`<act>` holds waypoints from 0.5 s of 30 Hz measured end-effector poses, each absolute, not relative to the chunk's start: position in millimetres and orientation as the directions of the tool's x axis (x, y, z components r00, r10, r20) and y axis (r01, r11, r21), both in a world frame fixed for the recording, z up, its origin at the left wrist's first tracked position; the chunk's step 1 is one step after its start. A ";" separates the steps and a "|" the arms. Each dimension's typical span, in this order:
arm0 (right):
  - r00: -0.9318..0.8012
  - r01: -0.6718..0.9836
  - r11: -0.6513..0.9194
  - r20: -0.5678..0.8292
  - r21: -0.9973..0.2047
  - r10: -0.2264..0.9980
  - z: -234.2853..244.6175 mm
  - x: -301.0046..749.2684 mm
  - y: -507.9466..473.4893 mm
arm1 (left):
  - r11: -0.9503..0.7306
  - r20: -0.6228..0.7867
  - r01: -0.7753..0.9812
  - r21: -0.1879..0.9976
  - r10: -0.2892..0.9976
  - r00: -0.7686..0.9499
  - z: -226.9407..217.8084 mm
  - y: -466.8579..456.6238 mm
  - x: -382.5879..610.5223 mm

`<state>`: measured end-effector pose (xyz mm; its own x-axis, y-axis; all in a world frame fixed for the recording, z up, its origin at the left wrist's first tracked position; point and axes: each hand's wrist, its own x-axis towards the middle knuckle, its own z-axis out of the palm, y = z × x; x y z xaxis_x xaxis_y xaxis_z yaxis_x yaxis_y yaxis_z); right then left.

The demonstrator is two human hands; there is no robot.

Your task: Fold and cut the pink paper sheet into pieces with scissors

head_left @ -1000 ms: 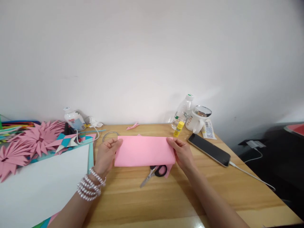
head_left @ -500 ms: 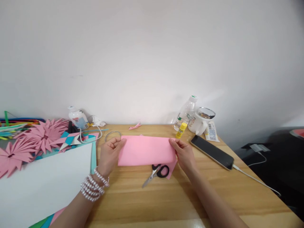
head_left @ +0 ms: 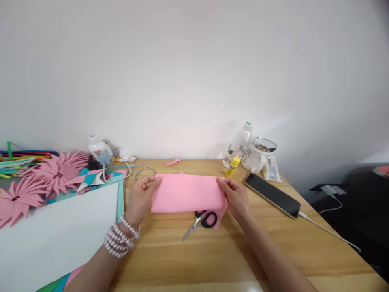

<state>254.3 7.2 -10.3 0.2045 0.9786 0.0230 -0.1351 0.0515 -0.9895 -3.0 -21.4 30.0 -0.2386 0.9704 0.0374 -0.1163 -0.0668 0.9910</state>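
A pink sheet of paper [head_left: 187, 194], wide and rectangular, is held up by its two ends above the wooden desk. My left hand [head_left: 142, 198] pinches its left end between thumb and fingers, with beaded bracelets on that wrist. At the upper right corner my right hand [head_left: 235, 195] grips the sheet the same way. Below the sheet lie scissors [head_left: 199, 222] with black handles, partly hidden by it. Another piece of pink paper [head_left: 221, 217] shows under the scissors and behind the held sheet. A yellow glue stick [head_left: 232, 167] stands just beyond my right hand.
Stacked sheets [head_left: 60, 231] with white on top and pink folded-paper flowers [head_left: 57, 174] fill the left side. A white bottle [head_left: 101, 151] stands by the wall. On the right are a clear bottle [head_left: 238, 146], a mug [head_left: 254, 160] and a phone [head_left: 272, 195] on a cable.
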 end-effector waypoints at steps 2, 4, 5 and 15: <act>0.218 -0.125 0.065 0.036 -0.990 0.975 -8.0 253.2 6.4 | -0.069 0.034 -0.130 0.989 0.968 -0.250 32.1 -21.0 -2.4; 0.237 -0.113 0.081 0.053 -0.990 0.970 -4.3 251.8 4.6 | -0.073 0.034 -0.132 0.989 0.961 -0.275 33.7 -19.6 -2.3; 0.249 -0.103 0.091 0.063 -0.990 0.966 -2.3 251.2 3.5 | -0.072 0.032 -0.128 0.989 0.956 -0.291 34.3 -18.6 -2.4; 0.273 -0.077 0.111 0.086 -0.991 0.958 1.9 251.9 1.4 | -0.015 -0.021 -0.110 0.994 0.948 -0.319 39.4 -14.3 -3.6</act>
<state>251.9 1.4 1.9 0.2727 0.9582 0.0864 -0.0772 0.1114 -0.9908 -3.6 -14.3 39.4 -0.3186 0.9477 -0.0208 -0.1098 -0.0151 0.9938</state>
